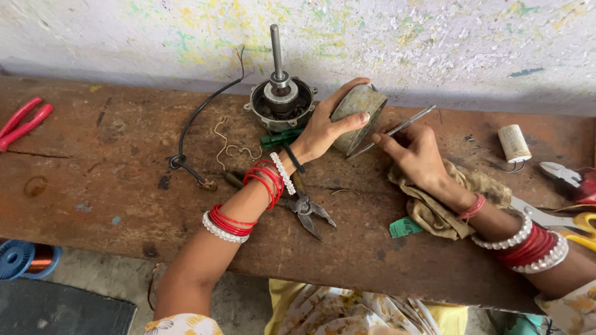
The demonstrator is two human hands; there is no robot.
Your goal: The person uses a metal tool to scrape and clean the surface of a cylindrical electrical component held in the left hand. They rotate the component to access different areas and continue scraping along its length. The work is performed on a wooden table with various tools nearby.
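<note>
My left hand [323,127] grips a grey metal ring-shaped housing [360,105], tilted on edge above the wooden bench [112,180]. My right hand [416,152] holds a thin metal rod-like tool [397,129] whose tip reaches into the housing's open side. Just behind the left hand stands a round motor part [279,102] with an upright steel shaft. A green-handled tool [279,138] lies under my left wrist. A dirty cloth [441,208] lies beneath my right wrist.
Pliers [307,208] lie by my left forearm. A black cable [198,121] and bent wire bits [226,146] lie left of the motor. Red-handled pliers [22,121] sit far left. At right: a white capacitor [514,142], cutters [568,177], yellow-handled scissors [574,223]. A copper wire spool [25,259] sits below.
</note>
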